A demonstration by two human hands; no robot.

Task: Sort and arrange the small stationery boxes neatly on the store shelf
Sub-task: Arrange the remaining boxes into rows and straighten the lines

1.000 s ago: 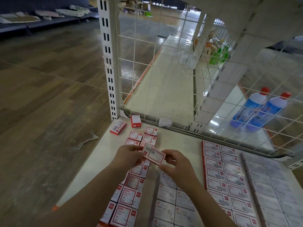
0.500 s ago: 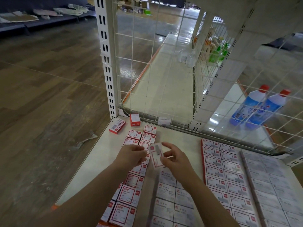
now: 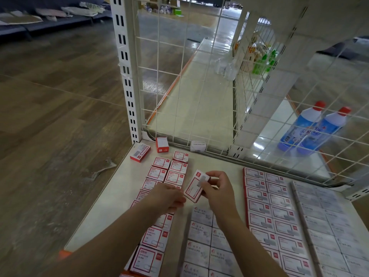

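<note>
My right hand (image 3: 218, 189) pinches a small red-and-white stationery box (image 3: 194, 186) just above the white shelf (image 3: 119, 186), tilted with its long side pointing away. My left hand (image 3: 166, 196) lies knuckles up over the left double column of red-and-white boxes (image 3: 175, 172), its fingertips near the held box's lower corner; whether they touch it I cannot tell. Grey paper-clip boxes (image 3: 199, 232) fill a block below my right hand. A wider block of red-trimmed boxes (image 3: 267, 198) lies to the right.
Two loose red boxes (image 3: 140, 152) (image 3: 162, 144) and a white box (image 3: 197, 145) sit near the wire mesh back panel (image 3: 199, 96). Pale grey boxes (image 3: 327, 216) cover the far right. Two blue bottles (image 3: 311, 130) stand behind the mesh. The shelf's left edge drops to wooden floor.
The box passed from both hands to my right hand alone and turned lengthwise. My left hand dropped away onto the left column of boxes.
</note>
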